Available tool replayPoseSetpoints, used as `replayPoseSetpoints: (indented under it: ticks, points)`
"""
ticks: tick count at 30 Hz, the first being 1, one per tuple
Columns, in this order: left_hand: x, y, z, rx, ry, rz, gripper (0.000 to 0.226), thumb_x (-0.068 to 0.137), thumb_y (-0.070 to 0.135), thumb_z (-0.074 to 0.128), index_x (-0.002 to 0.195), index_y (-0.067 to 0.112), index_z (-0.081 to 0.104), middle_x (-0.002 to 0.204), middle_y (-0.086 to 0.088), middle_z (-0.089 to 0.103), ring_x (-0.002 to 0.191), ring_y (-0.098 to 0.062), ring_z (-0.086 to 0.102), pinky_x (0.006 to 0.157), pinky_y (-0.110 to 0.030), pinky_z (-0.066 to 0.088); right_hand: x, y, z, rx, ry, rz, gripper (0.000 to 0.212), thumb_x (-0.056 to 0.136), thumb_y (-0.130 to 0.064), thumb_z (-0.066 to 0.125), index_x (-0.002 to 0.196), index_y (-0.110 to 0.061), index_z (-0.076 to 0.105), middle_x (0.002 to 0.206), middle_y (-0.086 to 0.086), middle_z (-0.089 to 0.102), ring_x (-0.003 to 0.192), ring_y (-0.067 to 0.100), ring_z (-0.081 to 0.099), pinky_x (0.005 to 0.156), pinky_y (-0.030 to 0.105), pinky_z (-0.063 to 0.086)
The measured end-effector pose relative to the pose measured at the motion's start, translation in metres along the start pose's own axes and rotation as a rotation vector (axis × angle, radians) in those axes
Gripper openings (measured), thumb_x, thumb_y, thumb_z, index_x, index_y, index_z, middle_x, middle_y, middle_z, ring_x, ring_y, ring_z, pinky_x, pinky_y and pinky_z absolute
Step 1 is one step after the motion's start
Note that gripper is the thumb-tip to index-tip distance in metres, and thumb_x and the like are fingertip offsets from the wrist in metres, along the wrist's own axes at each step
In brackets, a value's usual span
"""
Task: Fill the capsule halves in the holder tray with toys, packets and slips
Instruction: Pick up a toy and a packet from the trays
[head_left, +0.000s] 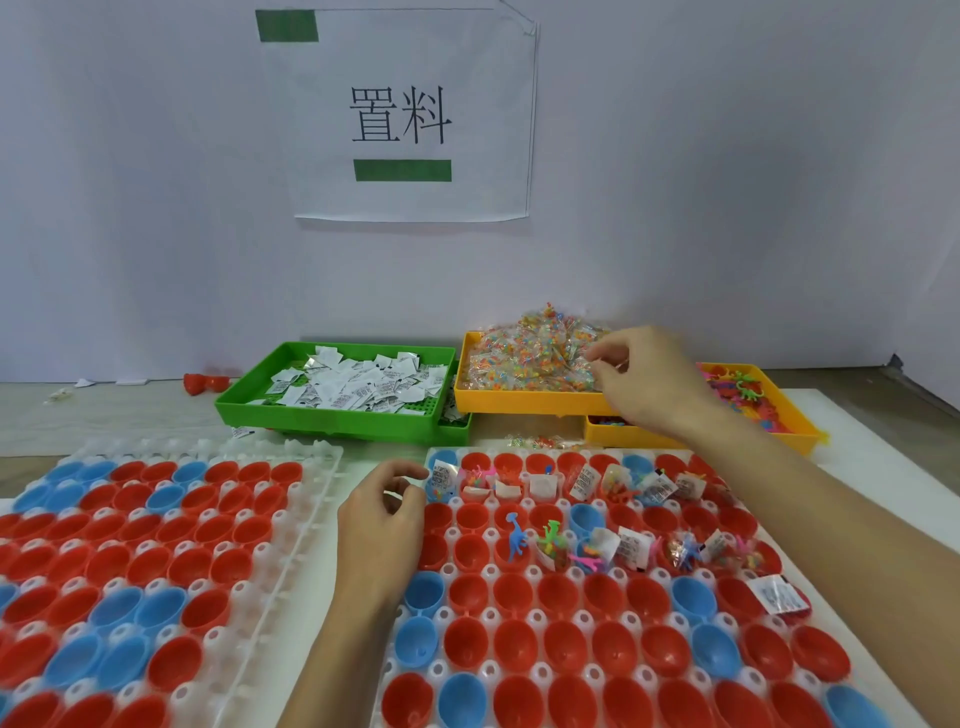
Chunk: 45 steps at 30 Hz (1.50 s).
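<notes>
The clear holder tray in front of me on the right holds red and blue capsule halves. Halves in its two far rows carry slips, bead packets and small toys; the near rows hold nothing. My right hand reaches into the orange bin of bead packets, fingers pinched on the pile; whether a packet is gripped cannot be told. My left hand hovers at the tray's far left corner, fingers curled loosely, nothing visible in them. A green bin of white slips stands left of the packets. Coloured toys fill an orange bin at far right.
A second holder tray of capsule halves with nothing in them lies to the left. A red capsule piece lies by the wall. A paper sign hangs on the white wall behind the bins. A few packets lie loose between bins and tray.
</notes>
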<state>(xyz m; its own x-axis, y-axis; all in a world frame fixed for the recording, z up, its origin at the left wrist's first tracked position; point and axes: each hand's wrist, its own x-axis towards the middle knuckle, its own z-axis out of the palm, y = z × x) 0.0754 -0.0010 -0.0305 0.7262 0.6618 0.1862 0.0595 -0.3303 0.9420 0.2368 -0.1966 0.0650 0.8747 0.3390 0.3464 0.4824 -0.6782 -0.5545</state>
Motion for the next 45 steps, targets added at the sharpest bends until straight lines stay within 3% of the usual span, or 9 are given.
replayPoseSetpoints:
  ticks: [3,7,10,16,19,25,31,38,45]
  points:
    - [0.0,-0.001,0.0,0.0,0.001,0.0,0.031,0.092,0.006,0.05,0.084,0.03,0.067,0.083,0.003,0.065,0.067,-0.014,0.06,0.049,-0.018,0.042,0.025,0.015,0.005,-0.046,-0.027,0.119,0.024,0.097,-0.016,0.061,0.119,-0.008,0.069,0.122,0.011,0.068,0.11,0.024,0.062,0.096,0.036,0.051]
    - [0.001,-0.003,0.0,-0.032,0.01,-0.004,0.034,0.09,0.003,0.05,0.08,0.03,0.068,0.076,0.001,0.064,0.061,-0.013,0.056,0.048,-0.021,0.042,0.04,0.024,0.018,-0.125,-0.133,0.178,0.043,0.093,-0.025,0.07,0.131,-0.009,0.059,0.134,0.012,0.059,0.121,0.029,0.056,0.1,0.038,0.047]
    - [0.002,-0.003,0.0,-0.041,0.009,-0.003,0.034,0.089,0.002,0.051,0.079,0.029,0.068,0.076,0.002,0.063,0.062,-0.014,0.055,0.048,-0.02,0.041,0.045,0.029,0.027,-0.134,-0.146,0.179,0.042,0.09,-0.027,0.074,0.125,-0.008,0.061,0.13,0.011,0.061,0.117,0.028,0.058,0.094,0.035,0.047]
    - [0.001,-0.004,0.0,-0.049,0.003,-0.006,0.034,0.09,0.002,0.051,0.08,0.029,0.068,0.076,0.002,0.063,0.063,-0.015,0.055,0.05,-0.023,0.042,0.045,0.034,0.035,-0.086,-0.051,0.18,0.014,0.089,-0.015,0.075,0.099,-0.013,0.066,0.116,0.01,0.066,0.107,0.025,0.06,0.081,0.03,0.047]
    - [0.002,-0.003,0.0,-0.052,0.007,-0.017,0.033,0.089,0.002,0.05,0.08,0.027,0.068,0.073,0.004,0.062,0.06,-0.012,0.054,0.047,-0.021,0.04,0.042,0.034,0.032,0.002,0.047,0.147,0.007,0.092,-0.014,0.069,0.086,-0.017,0.066,0.099,0.004,0.068,0.096,0.02,0.062,0.075,0.029,0.045]
    - [0.001,0.001,-0.001,-0.051,-0.002,-0.038,0.032,0.092,0.005,0.05,0.084,0.03,0.068,0.08,0.005,0.064,0.065,-0.012,0.06,0.05,-0.022,0.045,0.021,0.019,0.011,0.216,0.244,0.127,0.003,0.092,-0.017,0.069,0.095,-0.015,0.067,0.086,0.0,0.068,0.078,0.012,0.063,0.06,0.016,0.041]
    - [-0.002,0.004,-0.002,-0.056,-0.026,-0.058,0.029,0.095,0.007,0.05,0.088,0.029,0.068,0.087,0.003,0.065,0.073,-0.017,0.065,0.052,-0.023,0.048,-0.022,0.006,0.017,0.354,0.195,0.075,0.005,0.093,-0.018,0.069,0.092,-0.023,0.067,0.081,-0.005,0.071,0.074,0.007,0.069,0.058,0.01,0.045]
    - [-0.002,0.003,-0.001,-0.022,-0.025,-0.034,0.029,0.094,0.007,0.051,0.087,0.03,0.068,0.087,0.004,0.065,0.074,-0.017,0.063,0.056,-0.027,0.049,0.022,0.018,0.016,0.266,0.161,0.18,0.008,0.095,-0.018,0.063,0.102,-0.016,0.066,0.094,0.008,0.073,0.086,0.023,0.07,0.079,0.037,0.058]
    - [0.001,0.001,-0.001,-0.033,-0.015,-0.031,0.033,0.092,0.005,0.05,0.082,0.03,0.068,0.08,0.004,0.064,0.054,-0.002,0.053,0.047,-0.017,0.041,0.049,0.04,0.023,0.142,0.183,0.21,0.019,0.098,-0.017,0.061,0.11,-0.01,0.075,0.107,0.009,0.075,0.09,0.021,0.071,0.085,0.036,0.058]
